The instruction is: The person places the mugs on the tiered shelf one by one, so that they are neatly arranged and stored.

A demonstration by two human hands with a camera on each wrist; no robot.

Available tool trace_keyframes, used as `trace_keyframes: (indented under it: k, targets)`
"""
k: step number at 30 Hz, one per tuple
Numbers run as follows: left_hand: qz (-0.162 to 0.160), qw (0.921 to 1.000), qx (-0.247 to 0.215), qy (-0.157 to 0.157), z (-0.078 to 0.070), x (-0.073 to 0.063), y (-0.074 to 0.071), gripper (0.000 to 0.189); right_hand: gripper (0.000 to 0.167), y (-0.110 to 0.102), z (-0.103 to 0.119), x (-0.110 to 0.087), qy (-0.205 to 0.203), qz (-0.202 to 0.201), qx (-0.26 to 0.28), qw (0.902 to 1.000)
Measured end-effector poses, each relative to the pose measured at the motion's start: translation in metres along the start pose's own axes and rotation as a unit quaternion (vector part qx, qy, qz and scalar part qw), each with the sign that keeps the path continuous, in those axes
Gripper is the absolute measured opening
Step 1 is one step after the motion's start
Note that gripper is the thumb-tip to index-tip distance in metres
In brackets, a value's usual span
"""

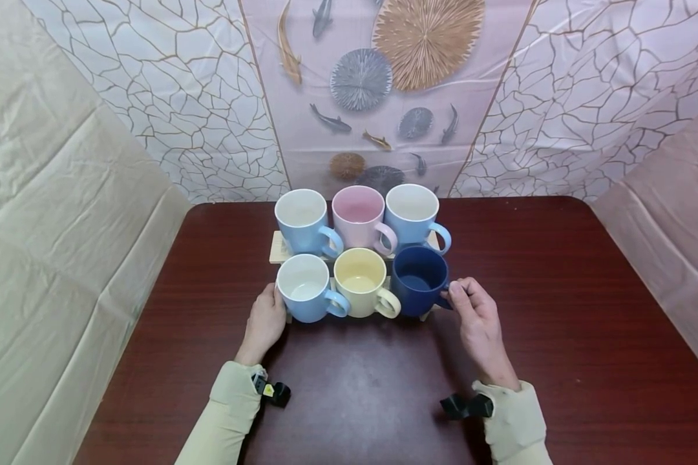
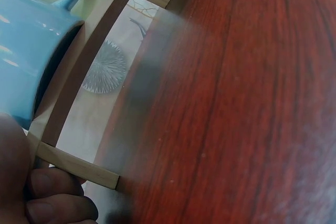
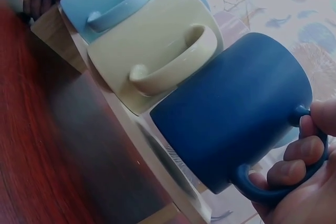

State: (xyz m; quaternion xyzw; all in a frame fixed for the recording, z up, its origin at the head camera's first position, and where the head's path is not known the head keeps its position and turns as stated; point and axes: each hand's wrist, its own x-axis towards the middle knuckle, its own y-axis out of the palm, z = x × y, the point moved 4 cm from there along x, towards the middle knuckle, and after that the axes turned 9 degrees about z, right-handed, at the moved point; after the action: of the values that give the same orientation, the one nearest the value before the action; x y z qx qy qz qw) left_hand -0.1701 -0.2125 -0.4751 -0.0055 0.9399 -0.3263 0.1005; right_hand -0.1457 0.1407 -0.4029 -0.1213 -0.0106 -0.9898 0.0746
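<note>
My right hand grips the handle of a navy blue mug. In the right wrist view, the mug's tilted base is raised off a wooden rack, above a round recess in its shelf. At the rack's left end, my left hand holds the frame, with curled fingers around a wooden leg. Beside that hand a light blue mug sits on the front tier. A pale yellow mug stands between it and the navy one.
On the rack's rear tier are a light blue mug, a pink mug and another light blue mug. The dark red wooden table carries the rack. Patterned cloth hangs behind, and plain cloth covers both sides.
</note>
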Motion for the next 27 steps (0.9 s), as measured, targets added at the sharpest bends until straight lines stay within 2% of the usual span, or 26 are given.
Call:
trace_keyframes:
  k: [6,14,18,27]
  targets:
    - [0.001,1.0,0.001,-0.001,-0.002,0.0,0.0,0.044,0.026,0.002,-0.001,0.001,-0.006,-0.006,0.007,0.9999]
    - [0.002,1.0,0.0,-0.007,-0.001,-0.001,0.0,0.041,0.037,0.004,-0.002,0.0,0.018,-0.014,-0.013,0.9997]
    - [0.002,1.0,-0.002,-0.008,-0.001,-0.001,0.0,0.042,0.036,0.006,-0.004,0.0,0.019,-0.015,-0.012,0.9996]
    - [0.002,1.0,-0.001,-0.008,-0.001,-0.001,-0.001,0.042,0.033,0.007,-0.012,-0.002,0.038,-0.012,-0.059,0.9975]
